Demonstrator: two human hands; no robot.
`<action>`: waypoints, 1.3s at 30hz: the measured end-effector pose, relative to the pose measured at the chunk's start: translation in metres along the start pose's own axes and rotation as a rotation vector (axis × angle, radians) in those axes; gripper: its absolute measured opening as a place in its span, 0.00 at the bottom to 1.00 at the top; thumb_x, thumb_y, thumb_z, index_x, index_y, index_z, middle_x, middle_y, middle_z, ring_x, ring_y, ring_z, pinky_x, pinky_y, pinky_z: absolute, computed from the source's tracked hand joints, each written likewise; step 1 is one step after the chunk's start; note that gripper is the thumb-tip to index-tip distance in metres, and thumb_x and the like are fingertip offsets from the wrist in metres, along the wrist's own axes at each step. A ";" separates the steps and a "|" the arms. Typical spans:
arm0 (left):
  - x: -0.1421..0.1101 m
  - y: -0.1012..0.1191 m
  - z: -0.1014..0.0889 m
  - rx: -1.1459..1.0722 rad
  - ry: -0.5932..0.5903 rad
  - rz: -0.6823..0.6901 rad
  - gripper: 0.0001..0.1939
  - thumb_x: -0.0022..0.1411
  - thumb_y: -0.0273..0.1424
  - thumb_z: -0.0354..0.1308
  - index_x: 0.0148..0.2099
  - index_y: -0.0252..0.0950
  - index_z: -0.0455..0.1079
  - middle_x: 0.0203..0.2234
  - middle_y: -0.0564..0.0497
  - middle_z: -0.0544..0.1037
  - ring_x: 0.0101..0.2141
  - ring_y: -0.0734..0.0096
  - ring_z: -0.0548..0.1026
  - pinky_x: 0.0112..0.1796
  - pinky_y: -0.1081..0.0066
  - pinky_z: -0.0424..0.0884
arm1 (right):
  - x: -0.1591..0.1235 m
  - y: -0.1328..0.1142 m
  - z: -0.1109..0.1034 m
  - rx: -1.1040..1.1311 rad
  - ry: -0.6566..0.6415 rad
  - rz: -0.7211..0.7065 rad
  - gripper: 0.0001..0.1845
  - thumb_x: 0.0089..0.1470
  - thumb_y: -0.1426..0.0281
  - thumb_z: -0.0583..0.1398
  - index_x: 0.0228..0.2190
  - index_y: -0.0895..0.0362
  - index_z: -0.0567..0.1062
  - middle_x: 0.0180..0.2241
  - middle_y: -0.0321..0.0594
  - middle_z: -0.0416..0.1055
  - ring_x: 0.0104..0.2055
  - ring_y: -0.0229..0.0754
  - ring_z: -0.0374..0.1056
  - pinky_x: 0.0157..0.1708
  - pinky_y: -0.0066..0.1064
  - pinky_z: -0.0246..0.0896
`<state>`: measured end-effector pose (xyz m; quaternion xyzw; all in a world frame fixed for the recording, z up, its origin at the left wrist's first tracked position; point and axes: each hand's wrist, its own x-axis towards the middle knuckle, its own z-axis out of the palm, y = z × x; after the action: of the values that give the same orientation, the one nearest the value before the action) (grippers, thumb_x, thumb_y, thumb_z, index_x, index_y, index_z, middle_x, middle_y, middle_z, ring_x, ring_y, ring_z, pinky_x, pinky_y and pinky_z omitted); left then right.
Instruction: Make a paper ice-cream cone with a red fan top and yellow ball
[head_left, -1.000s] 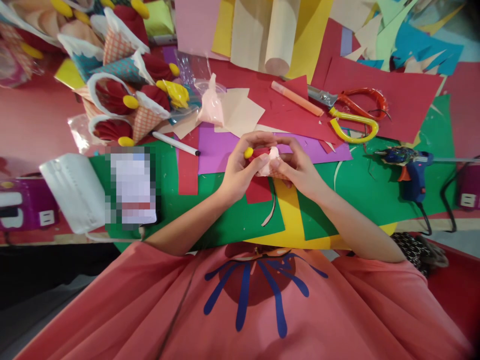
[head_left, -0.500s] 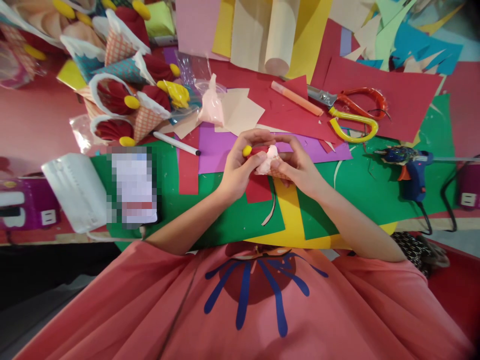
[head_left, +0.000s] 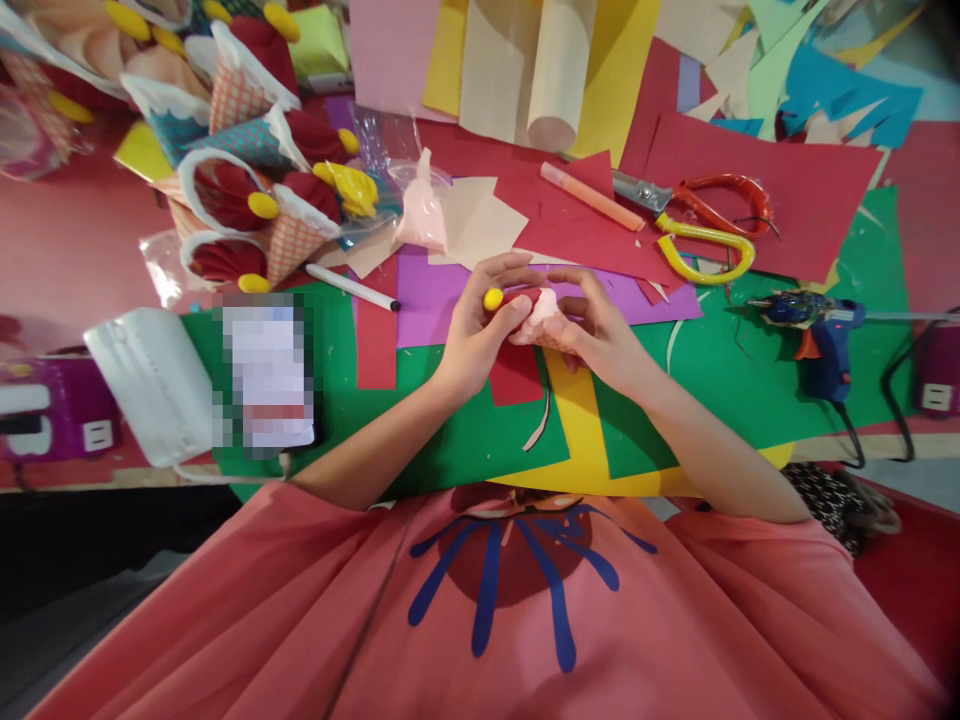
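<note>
Between my two hands is a small craft ice cream cone (head_left: pixel 541 318) with a red top, a yellow ball at its left tip and soft pale pink clay around its rim. My left hand (head_left: pixel 480 335) grips the red end, thumb along its near side. With its thumb on the pale clay, my right hand (head_left: pixel 600 335) holds the checked cone end; its other fingers curl behind and are partly hidden. Similar finished cones (head_left: pixel 262 200) lie piled at the upper left. A bag of pale pink clay (head_left: pixel 425 210) sits beyond my hands.
Large scissors (head_left: pixel 682 220), an orange stick-like tube (head_left: pixel 592 197) and a blue glue gun (head_left: pixel 825 340) lie to the right. A white-and-black pen (head_left: pixel 352 287), a phone (head_left: pixel 270 375) and a white box (head_left: pixel 150 385) are at left. Coloured sheets and paper scraps (head_left: pixel 847 90) cover the table.
My right thumb has shifted slightly over the pale clay, which looks more spread along the rim. Both hands stay in nearly the same place around the cone.
</note>
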<state>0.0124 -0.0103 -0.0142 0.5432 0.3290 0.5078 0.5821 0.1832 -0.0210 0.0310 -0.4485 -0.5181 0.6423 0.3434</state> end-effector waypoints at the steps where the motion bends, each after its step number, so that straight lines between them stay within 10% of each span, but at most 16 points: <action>1: 0.000 0.000 0.001 0.012 0.006 0.005 0.20 0.65 0.44 0.59 0.57 0.48 0.65 0.48 0.51 0.77 0.52 0.63 0.76 0.53 0.61 0.73 | 0.000 0.000 0.000 0.004 0.003 0.001 0.29 0.54 0.50 0.63 0.48 0.51 0.60 0.35 0.35 0.71 0.36 0.39 0.71 0.27 0.28 0.66; 39: -0.001 0.003 0.003 -0.083 0.054 -0.095 0.21 0.62 0.42 0.62 0.56 0.47 0.65 0.46 0.52 0.78 0.48 0.66 0.78 0.48 0.66 0.74 | -0.002 0.002 0.000 -0.107 0.048 -0.005 0.25 0.57 0.53 0.61 0.50 0.50 0.60 0.34 0.34 0.70 0.34 0.39 0.70 0.27 0.31 0.65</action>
<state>0.0141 -0.0128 -0.0108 0.4883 0.3485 0.5076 0.6184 0.1840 -0.0229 0.0293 -0.4800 -0.5443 0.6020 0.3329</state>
